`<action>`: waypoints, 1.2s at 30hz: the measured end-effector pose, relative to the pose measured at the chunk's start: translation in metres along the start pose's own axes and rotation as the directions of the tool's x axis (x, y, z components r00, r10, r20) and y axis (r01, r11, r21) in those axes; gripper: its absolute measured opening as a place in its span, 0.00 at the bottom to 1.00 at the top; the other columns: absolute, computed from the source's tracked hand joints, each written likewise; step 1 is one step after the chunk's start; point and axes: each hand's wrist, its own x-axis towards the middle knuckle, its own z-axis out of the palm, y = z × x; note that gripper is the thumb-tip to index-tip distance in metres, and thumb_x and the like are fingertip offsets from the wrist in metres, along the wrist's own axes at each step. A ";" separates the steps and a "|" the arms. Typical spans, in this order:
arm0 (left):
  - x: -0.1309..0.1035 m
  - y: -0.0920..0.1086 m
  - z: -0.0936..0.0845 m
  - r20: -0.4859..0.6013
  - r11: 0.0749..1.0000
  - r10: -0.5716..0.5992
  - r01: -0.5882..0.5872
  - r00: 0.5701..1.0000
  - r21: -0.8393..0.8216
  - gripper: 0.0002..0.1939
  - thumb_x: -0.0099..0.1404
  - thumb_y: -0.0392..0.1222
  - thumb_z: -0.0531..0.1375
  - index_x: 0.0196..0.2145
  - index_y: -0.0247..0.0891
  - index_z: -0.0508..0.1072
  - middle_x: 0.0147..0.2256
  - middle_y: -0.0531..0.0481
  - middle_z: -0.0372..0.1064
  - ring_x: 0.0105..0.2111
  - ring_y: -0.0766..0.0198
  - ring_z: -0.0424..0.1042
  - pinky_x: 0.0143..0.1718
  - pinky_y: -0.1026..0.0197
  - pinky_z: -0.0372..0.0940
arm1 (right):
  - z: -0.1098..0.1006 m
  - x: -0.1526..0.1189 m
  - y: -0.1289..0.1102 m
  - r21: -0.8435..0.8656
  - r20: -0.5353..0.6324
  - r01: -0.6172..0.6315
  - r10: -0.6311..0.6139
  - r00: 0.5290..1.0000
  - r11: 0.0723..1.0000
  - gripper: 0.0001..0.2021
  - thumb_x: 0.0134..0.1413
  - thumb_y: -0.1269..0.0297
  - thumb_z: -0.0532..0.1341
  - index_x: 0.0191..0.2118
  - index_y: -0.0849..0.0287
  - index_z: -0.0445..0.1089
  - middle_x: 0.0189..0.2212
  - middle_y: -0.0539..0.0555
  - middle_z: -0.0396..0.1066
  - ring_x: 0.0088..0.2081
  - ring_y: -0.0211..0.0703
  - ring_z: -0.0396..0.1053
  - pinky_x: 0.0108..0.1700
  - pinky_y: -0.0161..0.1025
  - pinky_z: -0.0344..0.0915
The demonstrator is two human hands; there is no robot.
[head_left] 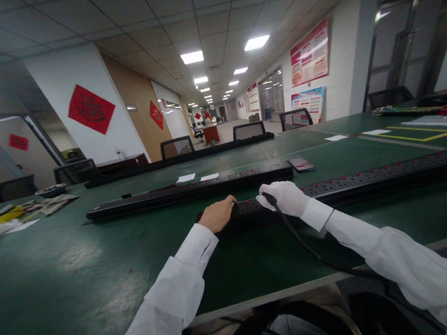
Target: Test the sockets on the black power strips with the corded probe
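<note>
A long black power strip (370,181) with red dots along its sockets lies across the green table in front of me. My left hand (217,215), bare, is closed at the strip's left end; a tiny pale bit shows at its fingertips, too small to name. Gloved in white, my right hand (285,197) grips the end of a black cable (297,235) just above the strip. Whatever plug is on that end is mostly hidden by the fingers. From there the cable hangs down over the table's front edge and under my right forearm.
Behind my hands lies another black power strip (189,191), with a phone-like flat thing (302,164) beside its right end. A further long black bar (180,159) lies farther back. Paper slips (185,178) are about; cloth (58,202) and plastic lie left.
</note>
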 end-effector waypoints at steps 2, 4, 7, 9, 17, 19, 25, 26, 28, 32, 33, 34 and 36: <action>-0.001 0.001 0.000 -0.001 1.000 0.007 -0.007 1.000 -0.002 0.16 0.66 0.43 0.38 0.48 0.46 0.57 0.43 0.48 0.68 0.41 0.57 0.69 0.39 0.55 0.62 | 0.000 0.000 0.000 0.007 0.001 0.003 -0.003 1.000 1.000 0.17 0.56 0.54 0.46 0.31 0.58 0.68 0.23 0.53 0.69 0.26 0.36 0.63 0.30 0.31 0.51; -0.002 0.001 0.000 -0.007 1.000 0.007 -0.007 1.000 0.001 0.16 0.66 0.43 0.38 0.48 0.46 0.57 0.43 0.48 0.67 0.41 0.57 0.69 0.39 0.55 0.61 | 0.000 0.000 0.000 0.015 0.004 0.004 -0.004 1.000 1.000 0.18 0.56 0.54 0.46 0.32 0.58 0.68 0.24 0.53 0.69 0.26 0.36 0.63 0.31 0.31 0.51; -0.002 0.002 0.000 -0.013 1.000 0.006 -0.006 1.000 0.003 0.16 0.66 0.43 0.39 0.48 0.46 0.58 0.43 0.48 0.67 0.41 0.58 0.68 0.40 0.55 0.61 | 0.001 0.000 -0.001 0.013 0.008 0.002 -0.002 1.000 1.000 0.17 0.56 0.54 0.46 0.32 0.58 0.68 0.24 0.53 0.69 0.26 0.36 0.63 0.30 0.31 0.51; -0.003 0.002 0.001 -0.015 1.000 0.010 -0.010 1.000 0.000 0.16 0.66 0.43 0.39 0.48 0.45 0.58 0.43 0.48 0.67 0.41 0.58 0.69 0.40 0.55 0.61 | 0.001 0.000 -0.001 0.006 0.008 0.001 -0.001 1.000 1.000 0.17 0.56 0.54 0.46 0.32 0.57 0.68 0.23 0.53 0.69 0.25 0.36 0.63 0.29 0.31 0.50; -0.002 0.002 0.002 -0.043 1.000 0.007 -0.006 0.999 0.025 0.16 0.66 0.44 0.39 0.47 0.46 0.59 0.42 0.48 0.68 0.40 0.57 0.69 0.39 0.55 0.61 | -0.003 0.000 0.001 0.040 0.036 0.026 -0.028 0.999 0.999 0.16 0.55 0.56 0.47 0.31 0.58 0.67 0.23 0.52 0.68 0.24 0.34 0.62 0.29 0.31 0.50; -0.002 0.003 0.002 -0.043 1.000 -0.002 0.004 0.999 0.029 0.15 0.66 0.44 0.40 0.47 0.46 0.59 0.43 0.49 0.68 0.40 0.58 0.69 0.39 0.56 0.61 | -0.003 0.000 0.000 0.040 0.033 0.023 -0.024 0.999 0.999 0.15 0.55 0.56 0.47 0.31 0.58 0.68 0.23 0.53 0.68 0.24 0.34 0.62 0.29 0.31 0.50; -0.002 0.003 0.001 -0.038 1.000 0.012 -0.011 0.999 0.020 0.15 0.66 0.44 0.40 0.47 0.46 0.59 0.43 0.49 0.68 0.40 0.58 0.69 0.39 0.56 0.61 | -0.001 0.000 -0.001 0.017 0.008 0.015 -0.015 1.000 1.000 0.16 0.56 0.55 0.47 0.31 0.58 0.67 0.22 0.52 0.68 0.24 0.34 0.61 0.28 0.31 0.50; -0.002 0.003 0.001 -0.040 1.000 0.014 -0.013 0.999 0.020 0.15 0.66 0.44 0.40 0.47 0.46 0.59 0.43 0.49 0.68 0.40 0.58 0.69 0.39 0.56 0.61 | -0.001 0.000 -0.001 0.015 0.007 0.017 -0.017 1.000 1.000 0.16 0.56 0.55 0.47 0.31 0.57 0.67 0.22 0.52 0.68 0.24 0.35 0.61 0.28 0.31 0.50; -0.002 0.002 0.001 -0.034 1.000 0.018 -0.017 0.999 0.014 0.15 0.66 0.43 0.40 0.47 0.46 0.59 0.43 0.49 0.68 0.39 0.58 0.69 0.38 0.56 0.62 | 0.001 0.000 0.000 0.010 0.004 0.019 -0.019 1.000 1.000 0.17 0.56 0.54 0.46 0.31 0.57 0.67 0.22 0.52 0.68 0.24 0.35 0.62 0.29 0.31 0.50; -0.002 0.000 0.001 -0.024 0.999 0.035 -0.035 0.999 -0.003 0.16 0.65 0.41 0.40 0.48 0.45 0.58 0.44 0.49 0.67 0.40 0.58 0.69 0.39 0.57 0.61 | 0.003 0.000 0.001 -0.008 -0.007 0.013 -0.013 1.000 1.000 0.17 0.56 0.53 0.46 0.32 0.56 0.67 0.23 0.52 0.68 0.26 0.36 0.63 0.29 0.31 0.50; -0.003 -0.001 0.001 -0.024 0.999 0.039 -0.039 0.999 -0.003 0.16 0.65 0.41 0.40 0.48 0.45 0.58 0.44 0.49 0.67 0.40 0.58 0.69 0.39 0.57 0.61 | 0.003 0.000 0.001 -0.011 -0.009 0.013 -0.013 1.000 1.000 0.17 0.56 0.53 0.46 0.32 0.56 0.67 0.23 0.52 0.68 0.26 0.36 0.63 0.29 0.31 0.50; -0.003 -0.001 0.001 -0.023 0.999 0.041 -0.041 0.999 -0.003 0.16 0.65 0.41 0.40 0.49 0.45 0.58 0.44 0.49 0.67 0.40 0.58 0.69 0.39 0.57 0.61 | 0.003 0.000 0.001 -0.012 -0.011 0.013 -0.013 1.000 1.000 0.17 0.56 0.53 0.46 0.32 0.56 0.67 0.23 0.52 0.69 0.26 0.37 0.64 0.29 0.31 0.50; -0.003 -0.002 0.001 -0.018 0.999 0.039 -0.039 0.999 -0.003 0.16 0.65 0.41 0.40 0.49 0.45 0.58 0.44 0.49 0.67 0.40 0.58 0.69 0.39 0.57 0.61 | 0.003 -0.001 0.001 -0.010 -0.013 0.012 -0.012 1.000 1.000 0.17 0.56 0.53 0.46 0.32 0.56 0.67 0.23 0.52 0.69 0.26 0.36 0.63 0.29 0.31 0.50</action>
